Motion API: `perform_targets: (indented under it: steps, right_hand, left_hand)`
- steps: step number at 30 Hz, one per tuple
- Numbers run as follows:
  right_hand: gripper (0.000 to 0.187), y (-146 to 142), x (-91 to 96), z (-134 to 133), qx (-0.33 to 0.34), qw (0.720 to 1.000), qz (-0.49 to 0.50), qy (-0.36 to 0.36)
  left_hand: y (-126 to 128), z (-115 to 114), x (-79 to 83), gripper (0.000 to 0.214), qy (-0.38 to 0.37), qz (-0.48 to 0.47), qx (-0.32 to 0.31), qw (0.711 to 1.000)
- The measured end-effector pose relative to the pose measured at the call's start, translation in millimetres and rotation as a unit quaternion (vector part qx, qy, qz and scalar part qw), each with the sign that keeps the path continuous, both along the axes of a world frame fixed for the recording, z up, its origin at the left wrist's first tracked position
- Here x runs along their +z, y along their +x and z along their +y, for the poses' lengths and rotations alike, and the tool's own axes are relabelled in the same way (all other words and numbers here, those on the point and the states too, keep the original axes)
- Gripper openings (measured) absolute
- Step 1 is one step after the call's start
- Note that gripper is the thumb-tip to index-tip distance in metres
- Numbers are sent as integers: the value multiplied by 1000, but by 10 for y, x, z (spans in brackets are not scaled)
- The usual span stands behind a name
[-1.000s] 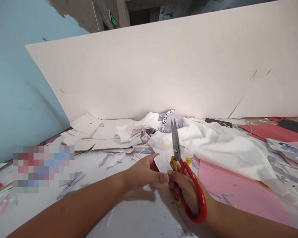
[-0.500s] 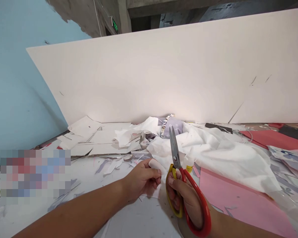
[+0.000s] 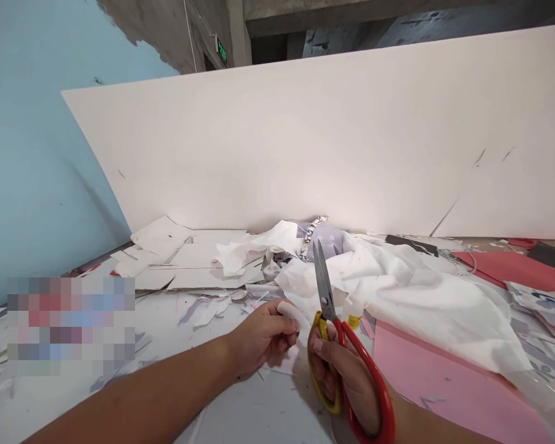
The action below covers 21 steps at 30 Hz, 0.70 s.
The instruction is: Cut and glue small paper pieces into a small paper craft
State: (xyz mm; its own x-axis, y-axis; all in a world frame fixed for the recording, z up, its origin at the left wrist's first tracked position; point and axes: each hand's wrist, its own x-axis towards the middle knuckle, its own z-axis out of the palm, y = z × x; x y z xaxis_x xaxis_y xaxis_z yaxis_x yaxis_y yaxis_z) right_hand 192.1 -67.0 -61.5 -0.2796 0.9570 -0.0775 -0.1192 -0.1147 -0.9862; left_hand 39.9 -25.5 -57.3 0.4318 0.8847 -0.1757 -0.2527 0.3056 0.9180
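Between thumb and fingers, my left hand pinches a small piece of white paper that curls over the fingertips. My right hand grips a pair of scissors with one yellow handle and one red handle. The blades point up and away from me, nearly together. Just behind the scissors stands a small bottle with a yellow label, partly hidden. A crumpled white sheet spreads out beyond both hands.
A large white panel closes off the back. Cut cardboard and paper scraps lie at the left. Pink paper and red paper lie at the right. A purple patterned packet rests at the panel's foot.
The view has shifted slightly, so the background sits a little further right and lower. Both hands keep nearly the same pose, with the paper and scissors still held.
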Motion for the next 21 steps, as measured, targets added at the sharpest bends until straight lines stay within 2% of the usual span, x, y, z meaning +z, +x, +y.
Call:
perform_targets:
  steps: [7, 11, 16, 21]
  right_hand:
    - [39, 46, -76, 21, 34, 999, 0, -2]
    - [42, 66, -65, 24, 44, 999, 3, 9]
    - [50, 69, 12, -58, 77, 995, 21, 65]
    - [59, 44, -65, -124, 118, 989, 67, 51]
  left_hand:
    - [24, -14, 10, 14, 13, 1, 8, 1000]
    - [49, -58, 52, 15, 52, -18, 98, 994]
    - [39, -77, 221, 22, 72, -38, 197, 977]
    - [8, -119, 407, 23, 91, -74, 207, 971]
